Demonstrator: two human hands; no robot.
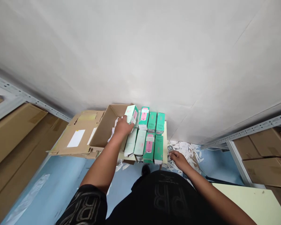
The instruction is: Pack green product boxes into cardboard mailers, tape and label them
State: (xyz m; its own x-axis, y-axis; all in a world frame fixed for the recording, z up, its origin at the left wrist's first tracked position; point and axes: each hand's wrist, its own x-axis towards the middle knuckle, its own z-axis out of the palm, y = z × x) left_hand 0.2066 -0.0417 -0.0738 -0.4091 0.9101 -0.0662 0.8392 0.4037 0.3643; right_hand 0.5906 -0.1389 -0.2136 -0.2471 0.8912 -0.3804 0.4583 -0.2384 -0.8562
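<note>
My left hand point(123, 125) is closed round a pale green and white carton point(131, 112), tilted over the right side of an open cardboard box point(113, 114). White paper pieces point(112, 129) show inside that box. Beside it, several green and white cartons stand in two rows, among them a green carton with a pink panel point(149, 147) and a plain green carton point(158, 147). To the right of these rows hangs my right hand point(179, 160), its fingers curled together. A small grey ring-like thing point(170, 148) appears near its fingertips; whether I hold it cannot be made out.
The cartons stand on a small pale yellow table point(165, 137) against a grey-white wall point(140, 56). Flattened cardboard point(84, 125) lies left. White paper scraps point(187, 151) cover the floor at right. Shelves with brown boxes point(267, 156) flank both sides; a pale yellow board point(250, 200) is lower right.
</note>
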